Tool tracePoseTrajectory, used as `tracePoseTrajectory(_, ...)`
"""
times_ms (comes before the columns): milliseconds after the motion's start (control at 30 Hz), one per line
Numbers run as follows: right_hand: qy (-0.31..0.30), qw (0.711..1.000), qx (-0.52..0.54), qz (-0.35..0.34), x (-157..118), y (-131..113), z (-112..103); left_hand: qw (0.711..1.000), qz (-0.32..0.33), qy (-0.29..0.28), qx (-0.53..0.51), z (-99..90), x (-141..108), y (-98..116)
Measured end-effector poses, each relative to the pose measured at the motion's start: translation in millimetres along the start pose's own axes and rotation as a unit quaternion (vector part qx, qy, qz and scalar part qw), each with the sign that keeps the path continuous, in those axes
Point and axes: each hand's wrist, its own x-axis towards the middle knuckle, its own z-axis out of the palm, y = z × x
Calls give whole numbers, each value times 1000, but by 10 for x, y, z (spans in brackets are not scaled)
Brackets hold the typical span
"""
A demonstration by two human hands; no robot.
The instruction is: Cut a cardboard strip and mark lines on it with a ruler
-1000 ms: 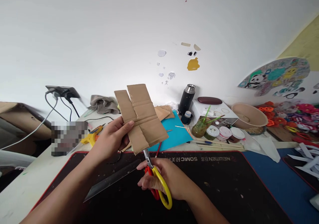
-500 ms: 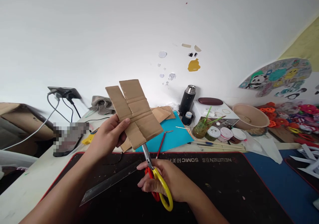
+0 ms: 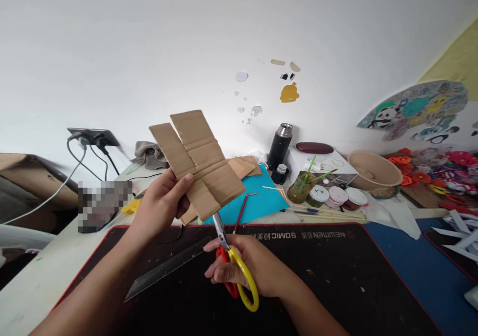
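Observation:
Brown corrugated cardboard is pinched by its lower left part in my left hand, thumb on the near face. A long cut splits the cardboard from its top edge, and a shorter line runs up from the bottom. My right hand grips scissors with one yellow and one red handle loop. Their metal blades point up at the cardboard's lower edge, with the tips hidden behind or in it. Beneath the hands lies a black desk mat with a dark ruler-like strip on it.
Behind the mat are blue paper, a red-handled craft knife and cardboard scraps. Farther right stand a black thermos, a jar with green brushes, lidded paint pots and a beige basin.
The cardboard has tilted slightly, its upper end shifting left and up in view. My hold on the cardboard and scissors is the same.

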Motion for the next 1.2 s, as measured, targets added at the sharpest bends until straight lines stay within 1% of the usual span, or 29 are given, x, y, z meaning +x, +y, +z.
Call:
tracePoseTrajectory(133, -23, 999, 17, 28, 9, 17, 30, 1000, -9, -18, -3, -56, 25, -33)
tracePoseTrajectory(267, -51, 997, 22, 44, -7, -12, 8, 999, -25, -3, -28, -27, 9, 46)
tracePoseTrajectory(367, -94, 995, -13, 19, -42, -74, -24, 998, -36, 23, -52, 4, 1, 122)
tracePoseTrajectory(433, -106, 993, -57, -3, -63, -110, -23, 997, -39, 36, -63, 17, 0, 159)
tracePoseTrajectory(500, -97, 993, -68, -3, -72, -122, 0, 996, -40, 45, -63, 23, 4, 179)
tracePoseTrajectory(600, -70, 997, -20, 2, -61, -90, 51, 995, -40, 66, -65, 25, 20, 188)
tracePoseTrajectory(700, -47, 999, 11, -14, -37, -45, 82, 992, -36, 92, -84, 24, 45, 198)
tracePoseTrajectory(833, -25, 998, 30, -40, 0, -5, 87, 990, -24, 104, -97, 28, 63, 212)
tracePoseTrajectory(933, -6, 997, 45, -55, 29, 19, 90, 992, -18, 88, -91, 24, 54, 181)
tracePoseTrajectory(1067, 12, 997, 43, -61, 56, 46, 103, 997, -11, 32, -68, 9, 22, 84)
tracePoseTrajectory(1200, 44, 996, 49, -55, 67, 47, 119, 1000, -7, -2, -9, 47, -39, 49)
